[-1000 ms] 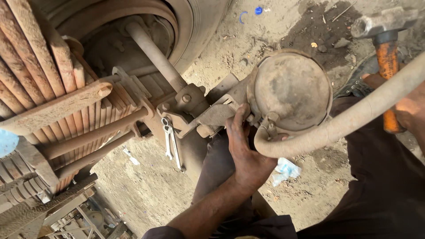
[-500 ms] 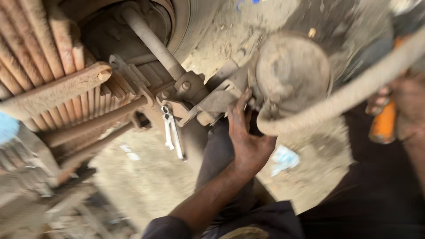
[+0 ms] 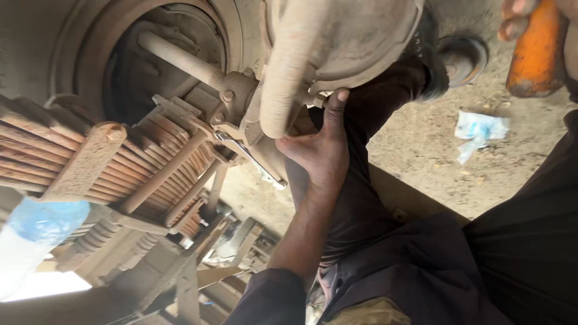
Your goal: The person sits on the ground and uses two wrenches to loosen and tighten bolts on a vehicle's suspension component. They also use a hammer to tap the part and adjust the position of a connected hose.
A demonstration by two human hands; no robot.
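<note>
Dusty dirt ground (image 3: 421, 150) is stretching out beneath the underside of a heavy vehicle, with a crumpled white-and-blue wrapper (image 3: 478, 132) lying on it at the right. A stack of rusty leaf springs (image 3: 90, 162) is filling the left side, clamped by long bolts, and an axle shaft (image 3: 180, 60) is running back into the wheel hub behind.

The left hand (image 3: 319, 147) is reaching up with fingers loosely spread, the thumb pointing up and pressing against the base of the round, dust-coated brake chamber (image 3: 355, 36), the palm sitting just beside the mounting bracket (image 3: 241, 102). It is gripping nothing. A thick dusty hose (image 3: 289, 78) is curving down in front of the chamber. A shiny spanner (image 3: 253, 161) is hanging on the bracket, just left of that hand.

Up at the top right corner, the right hand (image 3: 524, 15) is wrapping its fingers around an orange hammer handle (image 3: 533, 54); only the fingertips are showing. The person's dark trousers (image 3: 421, 265) are filling the lower right.
</note>
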